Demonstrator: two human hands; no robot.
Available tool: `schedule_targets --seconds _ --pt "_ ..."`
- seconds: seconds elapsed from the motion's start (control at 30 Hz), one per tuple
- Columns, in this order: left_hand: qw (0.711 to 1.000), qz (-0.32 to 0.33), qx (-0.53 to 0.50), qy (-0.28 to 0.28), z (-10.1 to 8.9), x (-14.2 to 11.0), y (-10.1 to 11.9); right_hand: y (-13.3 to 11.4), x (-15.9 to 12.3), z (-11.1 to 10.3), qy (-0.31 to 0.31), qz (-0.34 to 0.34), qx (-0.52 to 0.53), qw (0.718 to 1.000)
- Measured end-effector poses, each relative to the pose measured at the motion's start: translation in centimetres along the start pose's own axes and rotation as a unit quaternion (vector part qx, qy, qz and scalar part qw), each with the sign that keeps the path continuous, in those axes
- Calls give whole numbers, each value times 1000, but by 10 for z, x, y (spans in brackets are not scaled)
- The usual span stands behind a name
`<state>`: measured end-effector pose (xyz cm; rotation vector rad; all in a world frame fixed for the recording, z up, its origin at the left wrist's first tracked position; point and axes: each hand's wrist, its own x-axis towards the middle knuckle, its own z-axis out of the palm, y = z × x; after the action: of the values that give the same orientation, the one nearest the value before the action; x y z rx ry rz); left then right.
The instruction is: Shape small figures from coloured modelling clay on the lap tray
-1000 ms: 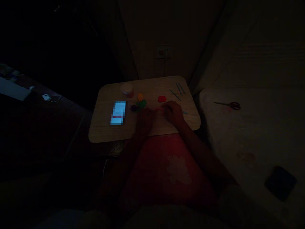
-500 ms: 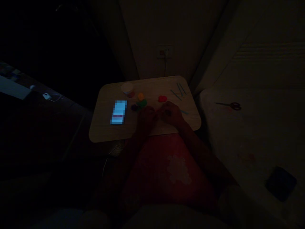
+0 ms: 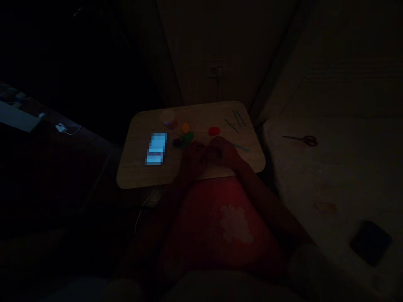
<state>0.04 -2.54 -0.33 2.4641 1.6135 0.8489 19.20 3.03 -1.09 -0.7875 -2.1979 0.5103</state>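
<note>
Dim light leaves much of the detail dark. My left hand [image 3: 194, 158] and my right hand [image 3: 222, 152] meet over the near part of a small wooden table [image 3: 135, 174]. Their fingers are curled together; what they hold, if anything, I cannot make out. Just beyond my left hand lie a green lump [image 3: 188, 137], a dark lump [image 3: 177, 142] and an orange lump [image 3: 185, 127], which look like modelling clay. A red lump [image 3: 214, 131] sits past my right hand. One thin blue-green stick [image 3: 241, 147] lies beside that hand.
A lit phone [image 3: 157, 148] lies at the table's left, with a clear tub [image 3: 167, 117] behind it. Several thin sticks [image 3: 232, 126] are at the back right. Scissors [image 3: 304, 139] and a dark square object [image 3: 371, 242] rest on a pale surface to the right.
My right hand has come slightly closer to my left, and its fingers have curled lower. The lumps, sticks and phone stay in place.
</note>
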Motion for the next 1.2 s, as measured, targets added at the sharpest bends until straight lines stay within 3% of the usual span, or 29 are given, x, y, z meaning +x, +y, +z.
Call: schedule_targets --seconds 0.53,1.2 --pt "999 -40 14 21 -1 2 0 6 0 1 50 9 2 999" --pt "999 -43 -8 16 3 -1 -5 6 0 1 16 13 5 1000"
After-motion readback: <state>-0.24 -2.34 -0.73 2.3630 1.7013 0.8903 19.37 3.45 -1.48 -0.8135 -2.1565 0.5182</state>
